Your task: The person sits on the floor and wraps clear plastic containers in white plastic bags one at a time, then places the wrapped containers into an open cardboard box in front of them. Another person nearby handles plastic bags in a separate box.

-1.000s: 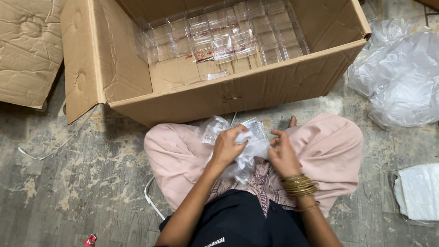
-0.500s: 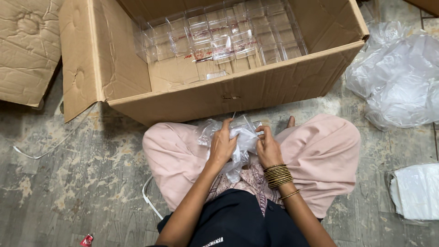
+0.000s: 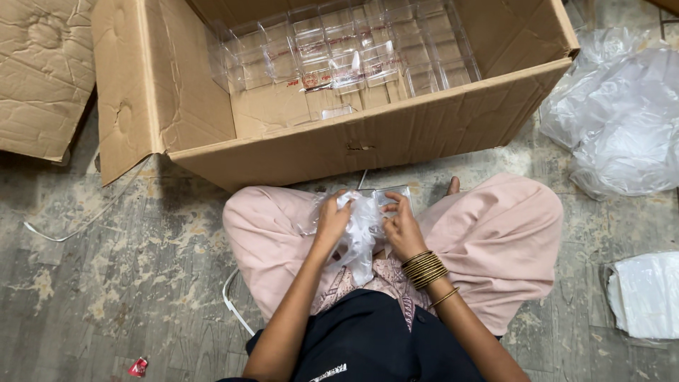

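Left hand (image 3: 332, 221): fingers closed on crumpled clear plastic wrap (image 3: 361, 233), over the lap.
Right hand (image 3: 402, 228): fingertips on small clear plastic box (image 3: 387, 196), gold bangles (image 3: 424, 269) at wrist.
Cardboard carton (image 3: 368, 141): open, just ahead of knees; rows of clear boxes (image 3: 353, 56) inside.
Floor: plastic bags (image 3: 622, 120) right, white stack (image 3: 647, 293) lower right, red scrap (image 3: 138, 366) lower left.
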